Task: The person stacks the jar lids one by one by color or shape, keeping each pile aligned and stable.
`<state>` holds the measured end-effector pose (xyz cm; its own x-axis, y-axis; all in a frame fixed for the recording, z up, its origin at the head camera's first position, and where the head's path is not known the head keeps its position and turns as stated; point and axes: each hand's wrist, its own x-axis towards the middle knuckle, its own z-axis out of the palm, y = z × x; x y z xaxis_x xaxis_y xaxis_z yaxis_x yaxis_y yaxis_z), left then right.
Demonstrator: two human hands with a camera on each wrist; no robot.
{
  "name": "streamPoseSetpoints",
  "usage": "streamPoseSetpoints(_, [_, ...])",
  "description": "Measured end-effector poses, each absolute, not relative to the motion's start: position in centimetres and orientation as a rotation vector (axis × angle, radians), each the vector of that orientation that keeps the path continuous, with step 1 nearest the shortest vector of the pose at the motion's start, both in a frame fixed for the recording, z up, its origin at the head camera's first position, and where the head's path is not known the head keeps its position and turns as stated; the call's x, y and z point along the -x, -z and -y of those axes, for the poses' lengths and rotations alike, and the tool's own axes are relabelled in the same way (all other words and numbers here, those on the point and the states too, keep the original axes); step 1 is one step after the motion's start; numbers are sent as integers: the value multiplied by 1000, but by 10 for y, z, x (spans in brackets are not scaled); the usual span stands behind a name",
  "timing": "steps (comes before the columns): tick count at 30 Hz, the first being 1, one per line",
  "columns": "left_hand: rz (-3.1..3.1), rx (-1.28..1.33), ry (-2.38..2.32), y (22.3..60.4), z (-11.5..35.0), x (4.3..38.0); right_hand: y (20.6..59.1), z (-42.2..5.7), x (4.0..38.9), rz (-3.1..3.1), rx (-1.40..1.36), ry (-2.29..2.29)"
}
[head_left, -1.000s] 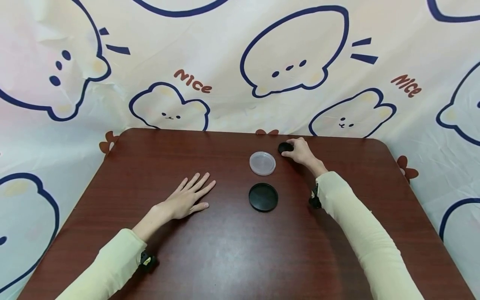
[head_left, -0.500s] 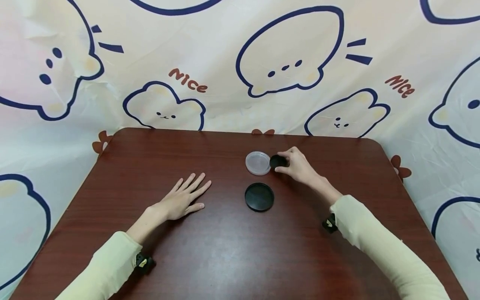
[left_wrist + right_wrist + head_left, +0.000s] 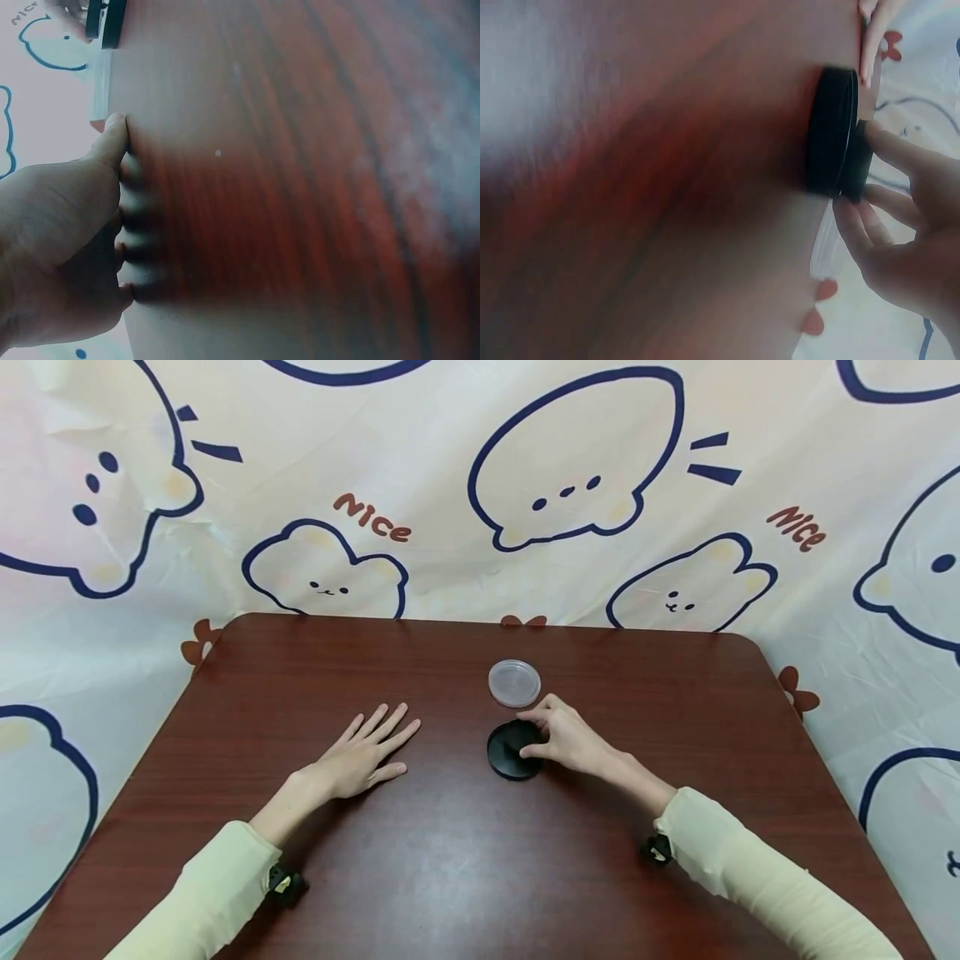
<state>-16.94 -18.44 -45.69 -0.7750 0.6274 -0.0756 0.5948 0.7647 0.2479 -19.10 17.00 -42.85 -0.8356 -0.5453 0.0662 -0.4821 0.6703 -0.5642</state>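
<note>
My right hand [image 3: 568, 739] pinches a small black round disc [image 3: 859, 169] between the thumb and fingers. The disc is at the open top of a larger, shallow black round dish [image 3: 499, 762] on the table; whether it touches the inside cannot be told. In the right wrist view the disc stands partly above the rim of the black dish [image 3: 830, 131]. A clear round shallow dish [image 3: 514, 683] lies just beyond the black one. My left hand [image 3: 352, 766] rests palm down on the table to the left, fingers spread, holding nothing.
The brown wooden table [image 3: 435, 877] has rounded far corners. Behind it and along its sides hangs a pale cloth [image 3: 442, 585] printed with blue cartoon outlines. A small black device sits on each wrist.
My right hand has brought the small black disc from near the table's far edge, past the clear dish, to the larger black dish. The left hand stays put.
</note>
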Motion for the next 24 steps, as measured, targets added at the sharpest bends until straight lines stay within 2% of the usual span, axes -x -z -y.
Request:
streamPoseSetpoints(12, [-2823, -973, -311, 459, 185, 168, 441, -161, 179, -2833, 1032, 763])
streamPoseSetpoints(24, [-2816, -973, -339, 461, 187, 169, 442, -160, 176, -2839, 1031, 750])
